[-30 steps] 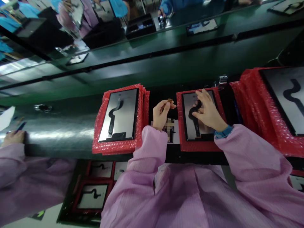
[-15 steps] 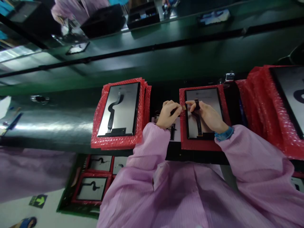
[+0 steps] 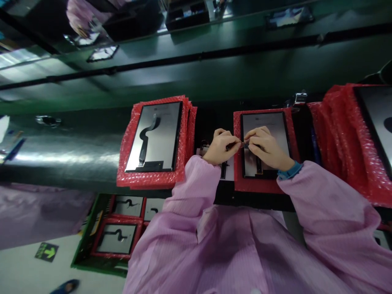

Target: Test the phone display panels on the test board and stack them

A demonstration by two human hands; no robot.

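Observation:
My left hand point(image 3: 221, 147) is closed in a pinch on a small gold-coloured piece, mostly covered by the fingertips. My right hand point(image 3: 267, 148) pinches the upper end of a black flex cable point(image 3: 259, 165), whose lower part runs down to the bottom edge of a display panel point(image 3: 269, 119). The fingertips of both hands meet over the panel's left edge, where the small piece and the cable end come together; whether they are joined I cannot tell. That panel lies face up on red bubble wrap point(image 3: 237, 179), partly hidden under my right hand.
Left of my hands, another display panel point(image 3: 165, 134) with a curved flex cable point(image 3: 143, 141) tops a stack of red bubble wrap point(image 3: 124, 177). More wrapped panels point(image 3: 339, 134) stand at the right. Below left, a green crate point(image 3: 80, 255) holds several panels.
My right hand has turned and closed its fingers on the cable end, bringing it left to my left hand. My left hand has moved slightly right and down with the small piece.

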